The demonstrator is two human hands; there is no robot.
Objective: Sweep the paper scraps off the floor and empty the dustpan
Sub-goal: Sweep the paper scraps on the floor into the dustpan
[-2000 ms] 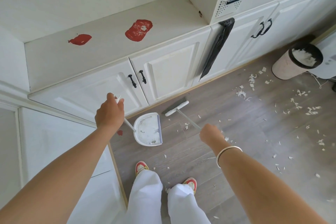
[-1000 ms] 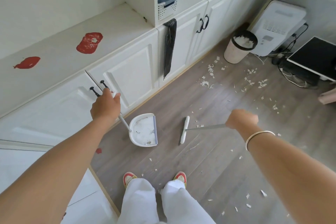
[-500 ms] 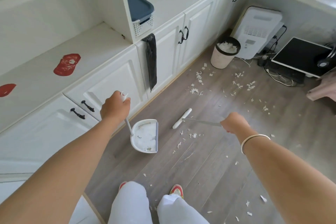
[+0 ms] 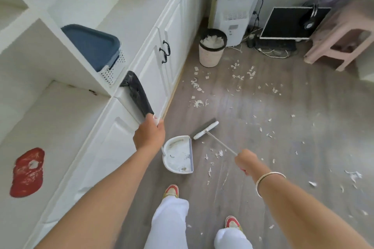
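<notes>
My left hand [image 4: 149,135] grips the top of the long handle of a white dustpan [image 4: 178,157], which rests on the grey wood floor with a few scraps inside. My right hand [image 4: 245,160] grips the thin broom handle. The white broom head [image 4: 206,130] with dark bristles sits on the floor just beyond the dustpan's open edge. White paper scraps [image 4: 215,153] lie right of the pan, and more paper scraps [image 4: 197,85] are scattered toward a round waste bin [image 4: 211,50] full of paper at the far end.
White cabinets [image 4: 153,70] line the left side, with a black bag [image 4: 139,97] hanging from one door. A white appliance [image 4: 234,10], a black monitor [image 4: 291,22], cables and a pink stool [image 4: 342,40] stand at the far wall. My feet [image 4: 171,190] are below the pan.
The view has turned right and forward toward the bin. The broom head has swung back to just beyond the dustpan's open edge. Both hands keep their grips.
</notes>
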